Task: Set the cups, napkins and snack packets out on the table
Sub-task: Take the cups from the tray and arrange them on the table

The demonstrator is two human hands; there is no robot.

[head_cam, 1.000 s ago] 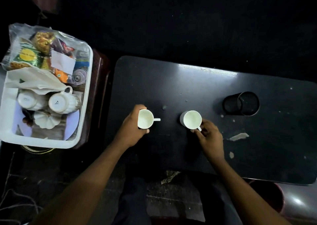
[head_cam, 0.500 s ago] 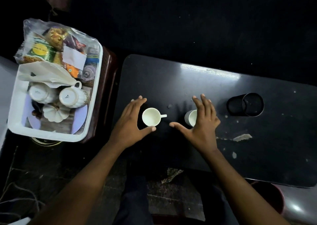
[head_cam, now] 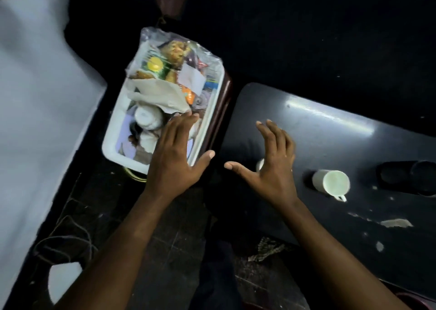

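Observation:
Two white cups stand on the dark table point(head_cam: 330, 130). One cup point(head_cam: 331, 182) is in plain view; the other cup point(head_cam: 260, 165) is almost hidden behind my right hand point(head_cam: 271, 165), which hovers open over the table's left end. My left hand point(head_cam: 175, 156) is open, fingers spread, over the near right part of the white tub point(head_cam: 113, 151). In the tub lie more white cups point(head_cam: 146, 119), a pale napkin point(head_cam: 158, 94) and a clear bag of snack packets point(head_cam: 169, 59).
A black cylindrical holder point(head_cam: 408, 177) lies on its side at the table's right. The tub rests on a dark red stool point(head_cam: 221, 111) left of the table. A white surface point(head_cam: 35, 120) fills the left; cables point(head_cam: 63, 239) lie on the floor.
Both hands let go of the two cups on the table. My left hand moved left over the tub, my right hand followed leftward, and the view swung left.

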